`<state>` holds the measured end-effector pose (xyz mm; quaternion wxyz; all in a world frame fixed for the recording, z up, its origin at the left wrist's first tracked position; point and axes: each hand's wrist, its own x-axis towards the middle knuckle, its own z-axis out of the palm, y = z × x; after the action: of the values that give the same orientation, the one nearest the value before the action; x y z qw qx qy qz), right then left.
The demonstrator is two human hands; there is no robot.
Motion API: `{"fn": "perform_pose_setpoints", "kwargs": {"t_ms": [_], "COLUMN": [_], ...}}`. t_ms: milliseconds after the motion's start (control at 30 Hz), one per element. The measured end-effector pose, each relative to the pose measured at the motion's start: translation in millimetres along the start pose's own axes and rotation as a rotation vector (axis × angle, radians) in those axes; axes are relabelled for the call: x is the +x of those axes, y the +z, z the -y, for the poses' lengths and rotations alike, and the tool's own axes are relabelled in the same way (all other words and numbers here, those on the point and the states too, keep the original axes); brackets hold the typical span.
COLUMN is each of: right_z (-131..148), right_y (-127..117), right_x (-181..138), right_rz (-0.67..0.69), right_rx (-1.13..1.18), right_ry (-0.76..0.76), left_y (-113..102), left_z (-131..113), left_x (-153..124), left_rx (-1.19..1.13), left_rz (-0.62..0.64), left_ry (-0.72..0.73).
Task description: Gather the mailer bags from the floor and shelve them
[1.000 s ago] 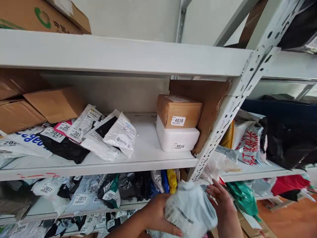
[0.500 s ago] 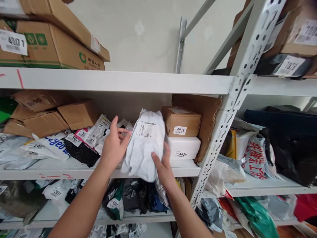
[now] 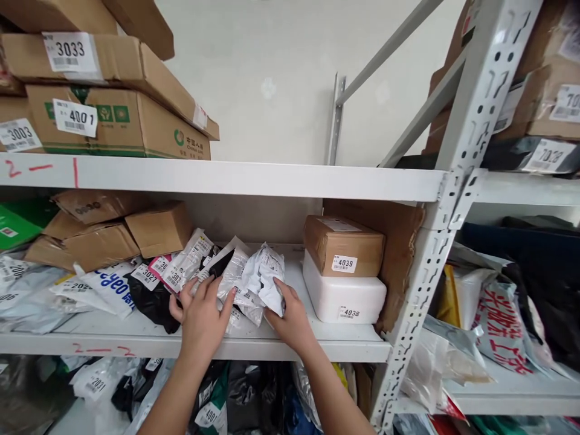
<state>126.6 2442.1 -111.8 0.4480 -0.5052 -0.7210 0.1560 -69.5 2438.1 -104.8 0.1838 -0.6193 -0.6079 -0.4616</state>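
A white plastic mailer parcel [image 3: 267, 278] with a printed label now leans on the middle shelf [image 3: 272, 347], against a row of other labelled poly mailers [image 3: 190, 269]. My right hand [image 3: 290, 317] grips its lower right edge, fingers pinched on the plastic. My left hand [image 3: 202, 314] lies flat, fingers spread, pressing against the neighbouring white and black mailers just left of the parcel. Right of my hands stand a brown box numbered 4039 [image 3: 344, 244] on top of a white foam box numbered 4038 [image 3: 342, 296].
Cardboard boxes [image 3: 104, 226] crowd the shelf's left back. Above, boxes labelled 3033 and 4001 [image 3: 113, 115] sit on the top shelf. A perforated grey upright [image 3: 430, 260] divides this bay from a right bay stuffed with bags [image 3: 498, 320]. More mailers fill the shelf below [image 3: 226, 393].
The white parcel rose from below the shelves, was held up before the middle shelf, and now rests on it beside the other mailers. Both hands followed it inward.
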Motion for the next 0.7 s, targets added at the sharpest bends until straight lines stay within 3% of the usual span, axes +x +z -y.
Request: {"fn": "perform_pose_setpoints", "kwargs": {"t_ms": [133, 233, 333, 500, 700], "right_z": [-3.2, -0.3, -0.7, -9.6, -15.2], "right_y": [-1.1, -6.1, -8.9, -8.1, -5.1], "right_x": [4.3, -2.1, -5.4, -4.0, -4.5], "right_rz": [0.1, 0.135, 0.086, -0.014, -0.046], "right_rx": [0.033, 0.045, 0.129, 0.287, 0.307], "right_ry": [-0.043, -0.003, 0.034, 0.015, 0.098], "left_y": [7.1, 3.7, -3.5, -8.9, -9.8], "left_z": [-6.5, -11.6, -19.0, -22.7, -10.7], "left_x": [1.4, -3.1, -14.8, -34.7, -35.8], "left_rx": [-0.025, -0.082, -0.165, -0.278, -0.382], "left_rz": [-0.04, -0.147, -0.239, -0.225, -0.267], "left_ry": [0.021, 0.043, 0.082, 0.188, 0.186]}}
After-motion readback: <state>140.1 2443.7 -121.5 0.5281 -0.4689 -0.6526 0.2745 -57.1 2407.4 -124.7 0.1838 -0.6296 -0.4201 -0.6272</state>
